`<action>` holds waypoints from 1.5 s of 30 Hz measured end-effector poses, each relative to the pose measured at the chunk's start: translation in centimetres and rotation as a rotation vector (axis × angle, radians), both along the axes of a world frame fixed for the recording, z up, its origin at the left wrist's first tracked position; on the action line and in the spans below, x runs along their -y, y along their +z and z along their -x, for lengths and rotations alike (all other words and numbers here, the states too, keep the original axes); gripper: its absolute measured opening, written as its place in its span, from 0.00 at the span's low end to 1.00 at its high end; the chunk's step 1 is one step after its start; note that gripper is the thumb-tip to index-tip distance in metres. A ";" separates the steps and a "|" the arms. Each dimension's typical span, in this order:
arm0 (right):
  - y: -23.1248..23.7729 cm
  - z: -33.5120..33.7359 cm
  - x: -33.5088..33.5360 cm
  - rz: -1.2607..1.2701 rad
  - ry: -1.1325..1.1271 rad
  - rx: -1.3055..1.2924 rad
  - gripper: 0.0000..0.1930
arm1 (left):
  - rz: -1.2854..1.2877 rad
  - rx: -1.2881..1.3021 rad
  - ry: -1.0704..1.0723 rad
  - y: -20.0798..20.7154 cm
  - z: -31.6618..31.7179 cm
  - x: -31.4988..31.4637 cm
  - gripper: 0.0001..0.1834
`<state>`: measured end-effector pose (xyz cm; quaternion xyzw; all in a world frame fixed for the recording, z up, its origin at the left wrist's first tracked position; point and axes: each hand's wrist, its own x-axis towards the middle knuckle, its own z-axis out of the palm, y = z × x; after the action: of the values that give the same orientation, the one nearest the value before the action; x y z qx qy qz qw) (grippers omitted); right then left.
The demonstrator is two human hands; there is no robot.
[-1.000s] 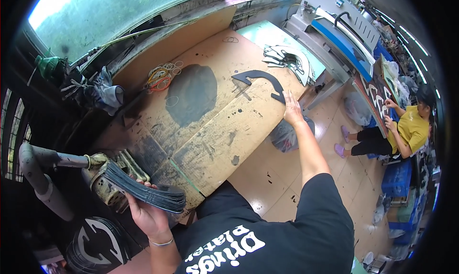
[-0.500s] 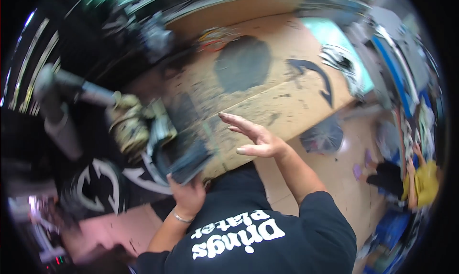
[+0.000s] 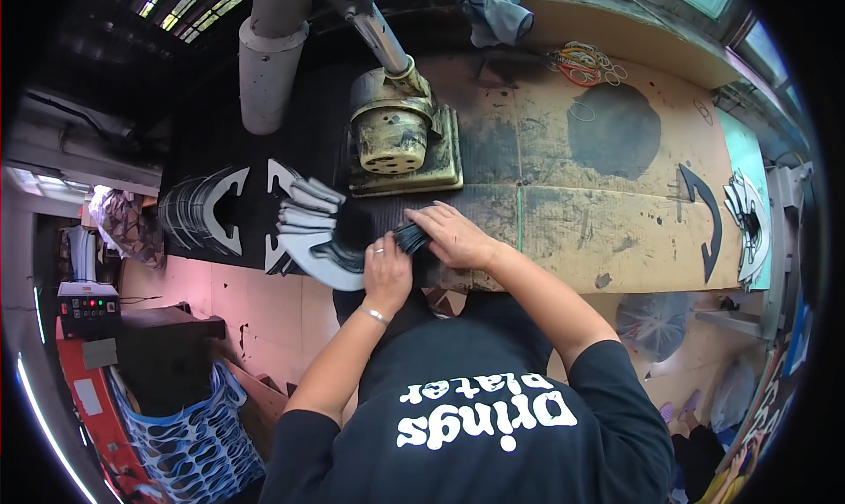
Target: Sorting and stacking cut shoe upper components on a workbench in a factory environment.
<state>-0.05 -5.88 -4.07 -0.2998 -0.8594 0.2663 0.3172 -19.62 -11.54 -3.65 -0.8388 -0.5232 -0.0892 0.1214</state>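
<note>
Just in front of me, both hands are at one end of a stack of thin curved pieces (image 3: 410,237), whose dark edges show between them. My left hand (image 3: 388,271), with a ring and a bracelet, is closed round it from the near side. Across its right side lie the fingers of my right hand (image 3: 453,234), gripping it. Grey crescent-shaped pieces (image 3: 308,240) fan out left of my left hand; I cannot tell whether they join the held stack. Beyond my hands stands a dusty yellowish machine head (image 3: 393,134) on a square base.
More stacked crescent pieces (image 3: 198,212) lie on the worktable's dark left side. To the right are a single dark crescent piece (image 3: 707,227), a grey-white pile (image 3: 750,227) and a coil of cords (image 3: 588,66). A thick grey pipe (image 3: 271,81) hangs at the back left.
My view has swung left. My right hand, raised and open over the table before, has come down onto the stack at my left hand.
</note>
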 end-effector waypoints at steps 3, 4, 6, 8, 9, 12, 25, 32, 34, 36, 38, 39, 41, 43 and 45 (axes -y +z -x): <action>-2.2 0.5 0.5 0.014 -0.060 0.065 0.36 | 0.165 0.051 0.026 -3.2 -0.8 -1.3 0.13; -2.5 0.6 0.8 0.026 -0.080 0.072 0.36 | 0.160 0.102 0.043 -2.9 -1.2 -1.4 0.14; -2.6 1.2 0.7 -0.001 -0.108 0.082 0.36 | 0.219 0.175 0.071 -2.2 -1.3 -1.6 0.16; -2.2 1.5 0.9 -0.013 -0.133 0.097 0.37 | 0.221 0.170 0.066 -2.0 -2.0 -1.3 0.18; -2.4 1.3 1.0 -0.013 -0.132 0.103 0.37 | 0.212 0.159 0.060 -1.9 -2.2 -1.5 0.19; -2.7 0.2 1.9 0.072 -0.097 0.167 0.38 | 0.236 0.109 0.057 -2.2 -2.1 -1.1 0.24; -2.9 1.9 1.4 0.156 -0.251 0.080 0.36 | 0.289 0.182 0.153 -2.0 -3.2 -1.6 0.14; -0.6 -0.6 -0.5 0.142 -0.077 0.217 0.31 | 0.244 0.165 -0.033 -2.8 -0.8 -2.3 0.12; -0.2 -0.5 -0.9 0.092 -0.040 0.200 0.29 | 0.208 0.180 -0.028 -1.1 -0.9 -2.8 0.13; -0.5 0.0 -1.4 0.009 -0.068 0.144 0.26 | 0.174 0.198 -0.016 -0.9 -0.6 -3.1 0.15; -1.7 0.4 -1.3 0.025 -0.069 0.122 0.26 | 0.236 0.254 -0.064 -1.8 -0.1 -3.5 0.26; -2.3 0.3 -1.2 0.047 -0.085 0.104 0.26 | 0.236 0.255 -0.060 -1.2 0.0 -3.8 0.26; -2.6 -0.1 -0.6 0.048 -0.103 0.138 0.27 | 0.358 0.325 -0.017 0.8 0.3 -3.5 0.26; -1.9 0.3 -0.7 0.032 -0.117 0.163 0.27 | 0.391 0.317 -0.034 0.0 1.1 -3.0 0.21; -0.8 0.3 -0.9 0.129 -0.094 0.210 0.29 | 0.325 0.162 -0.071 -1.0 0.7 -2.5 0.15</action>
<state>-0.39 -5.00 -4.86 -0.3857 -0.8539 0.2731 0.2179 -20.27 -9.08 -4.63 -0.8552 -0.5090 -0.0752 -0.0616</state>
